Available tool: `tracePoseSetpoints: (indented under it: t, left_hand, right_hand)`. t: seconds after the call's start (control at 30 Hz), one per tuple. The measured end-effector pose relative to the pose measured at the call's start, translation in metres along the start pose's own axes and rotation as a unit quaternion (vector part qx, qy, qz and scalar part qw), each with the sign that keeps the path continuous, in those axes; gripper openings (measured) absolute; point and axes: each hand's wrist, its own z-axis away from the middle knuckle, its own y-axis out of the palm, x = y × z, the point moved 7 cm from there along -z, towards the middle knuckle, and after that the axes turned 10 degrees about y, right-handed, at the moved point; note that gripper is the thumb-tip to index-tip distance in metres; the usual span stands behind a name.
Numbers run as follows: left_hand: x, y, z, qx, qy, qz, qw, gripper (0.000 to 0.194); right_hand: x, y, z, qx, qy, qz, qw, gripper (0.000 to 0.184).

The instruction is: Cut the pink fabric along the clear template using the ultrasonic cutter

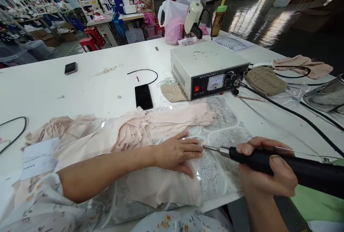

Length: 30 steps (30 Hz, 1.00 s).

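Note:
My left hand (178, 153) lies flat, fingers stretched out, pressing a piece of pale pink fabric (163, 185) onto a clear glass sheet (223, 124) laid over a patterned mat. My right hand (266, 173) is wrapped round the black handle of a cutting tool (295, 169). The tool's thin metal tip (212, 148) points left and almost touches the fingertips of my left hand at the fabric's edge. A heap of more pink fabric (139, 128) lies just beyond my left forearm.
A white control box (206, 67) with a dial stands behind the mat, black cables running right from it. A black phone (143, 96), thin rings, paper patterns and a metal pot (326, 96) lie on the white table (80, 88). Other people work at sewing machines far behind.

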Motion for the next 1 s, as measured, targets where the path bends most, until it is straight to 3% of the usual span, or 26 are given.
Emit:
tracePoseSetpoints:
  t: [0.17, 0.47, 1.0]
  left_hand:
    - [-0.002, -0.003, -0.001, -0.006, -0.002, -0.006, 1.0, 0.064]
    - [0.004, -0.001, -0.006, 0.01, -0.028, 0.021, 0.999, 0.065]
    - [0.009, -0.002, -0.01, 0.07, -0.09, 0.088, 0.99, 0.071]
  right_hand:
    - [0.008, -0.007, 0.003, -0.014, 0.004, 0.009, 1.0, 0.021]
    - [0.019, -0.015, 0.023, 0.074, 0.014, 0.028, 0.997, 0.023]
    - [0.024, 0.003, 0.022, 0.132, -0.007, 0.058, 0.99, 0.02]
